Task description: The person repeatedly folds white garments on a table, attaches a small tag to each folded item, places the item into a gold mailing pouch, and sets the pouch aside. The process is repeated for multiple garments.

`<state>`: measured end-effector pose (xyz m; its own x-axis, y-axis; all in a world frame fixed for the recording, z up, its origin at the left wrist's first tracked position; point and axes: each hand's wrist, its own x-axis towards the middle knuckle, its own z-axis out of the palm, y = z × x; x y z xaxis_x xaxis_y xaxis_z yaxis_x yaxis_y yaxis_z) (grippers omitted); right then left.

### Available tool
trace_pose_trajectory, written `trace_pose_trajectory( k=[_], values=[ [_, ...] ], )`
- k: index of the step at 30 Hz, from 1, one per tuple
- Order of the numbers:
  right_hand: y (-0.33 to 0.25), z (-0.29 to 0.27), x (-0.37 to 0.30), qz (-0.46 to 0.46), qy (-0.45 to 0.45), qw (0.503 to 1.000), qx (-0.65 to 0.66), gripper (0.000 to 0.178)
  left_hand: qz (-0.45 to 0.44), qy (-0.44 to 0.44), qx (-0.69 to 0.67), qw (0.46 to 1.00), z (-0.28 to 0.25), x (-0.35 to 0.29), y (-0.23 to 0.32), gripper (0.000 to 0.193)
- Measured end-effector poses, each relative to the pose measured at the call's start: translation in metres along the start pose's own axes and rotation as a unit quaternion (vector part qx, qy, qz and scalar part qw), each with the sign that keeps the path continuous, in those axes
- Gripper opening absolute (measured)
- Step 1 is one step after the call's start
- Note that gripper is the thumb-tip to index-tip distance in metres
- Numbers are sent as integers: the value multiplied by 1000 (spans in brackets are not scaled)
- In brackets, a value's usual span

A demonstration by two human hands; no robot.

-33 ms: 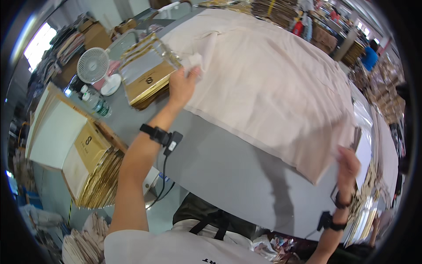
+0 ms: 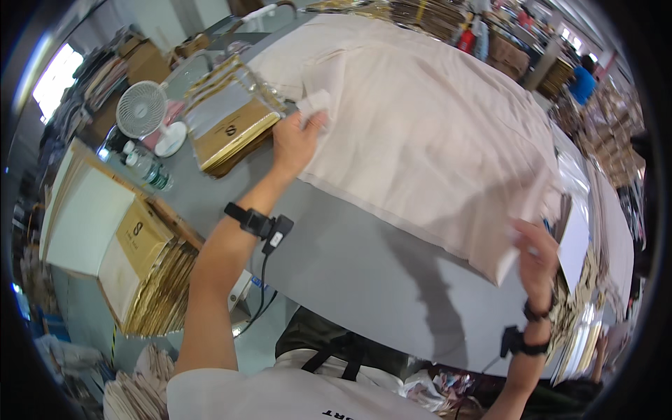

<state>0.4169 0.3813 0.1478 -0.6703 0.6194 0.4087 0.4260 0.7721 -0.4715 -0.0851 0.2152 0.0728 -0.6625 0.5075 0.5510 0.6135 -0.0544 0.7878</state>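
A pale beige cloth garment (image 2: 420, 133) lies spread over the grey table (image 2: 343, 259), with wrinkles and a darker shadow on its right part. At its left edge my left hand (image 2: 295, 143) pinches the cloth between thumb and fingers, beside a small whitish patch (image 2: 316, 103) that may be a label. My right hand (image 2: 537, 262) is at the garment's near right corner, fingertips by the edge. Motion smears those fingers, so their grip is unclear. Both wrists wear black straps with small devices.
Left of the garment lies a stack of gold-and-clear packaging bags (image 2: 234, 126). Beyond are a white fan (image 2: 142, 110) and plastic bottles (image 2: 148, 170). An open carton (image 2: 91, 210) holds more gold bags. White sheets (image 2: 574, 241) and folded cloth (image 2: 609, 245) sit at the right.
My right hand has moved left, closer to the garment's near right corner. My left hand stays at the left edge, with the whitish patch lying differently above it.
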Motion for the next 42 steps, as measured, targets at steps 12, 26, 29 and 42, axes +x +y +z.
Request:
trace_pose_trajectory(
  k=[12, 26, 29, 42],
  values=[
    [-109, 81, 83, -157, -7, 982, 101, 35, 57, -272, -93, 956, 91, -97, 113, 32],
    [-83, -170, -147, 47, 607, 790, -68, 34, -83, 12, -318, 945, -176, -27, 75, 42],
    [-73, -178, -127, 52, 589, 803, 70, 35, 57, -15, -472, 880, -238, 6, 118, 42],
    [-8, -196, 53, -10, 471, 851, 234, 45, 114, 14, -247, 962, -182, 168, 208, 42]
  ],
)
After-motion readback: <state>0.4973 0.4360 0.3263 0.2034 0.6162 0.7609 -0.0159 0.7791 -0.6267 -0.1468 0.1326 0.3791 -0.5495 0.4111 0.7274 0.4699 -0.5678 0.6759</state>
